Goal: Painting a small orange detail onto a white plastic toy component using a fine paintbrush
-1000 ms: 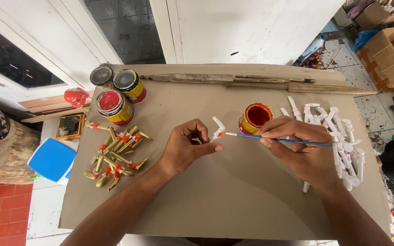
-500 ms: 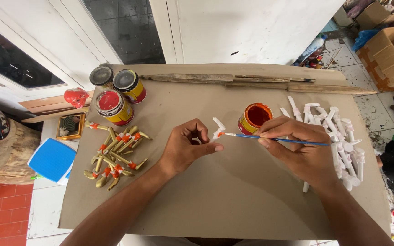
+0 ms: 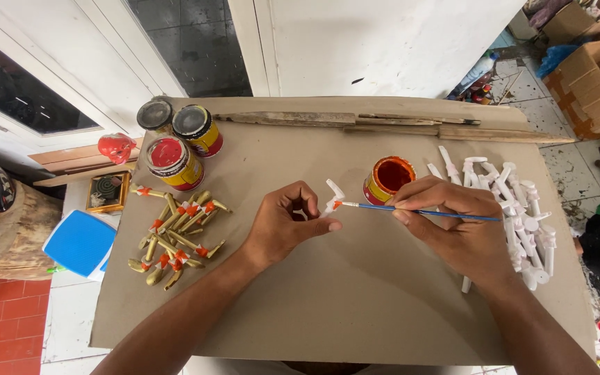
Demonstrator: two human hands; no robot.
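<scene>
Your work lies on the brown surface [image 3: 355, 312] that fills the middle of the frame. Your left hand [image 3: 282, 229] is at the centre, and its fingers pinch a small white piece [image 3: 332, 198] with an orange spot near the brush tip. Your right hand [image 3: 463, 232] is just right of centre; its fingers are pressed together around the thin blue brush [image 3: 428, 212], whose tip touches the piece.

To paint well, keep the piece steady between the fingertips and turn it slowly, not the brush. Use only the tip, with little paint, so the orange does not run on the white part. I think short strokes are safer here.

The open pot [image 3: 389, 178] of orange paint stands just behind the brush, near your right knuckles, so lift the hand with care. At the right edge is a heap of white pieces [image 3: 522, 215], touching your right hand. At the left lie finished gold pieces [image 3: 175, 232], well apart. Three closed cans [image 3: 175, 139] stand in the upper left.
</scene>
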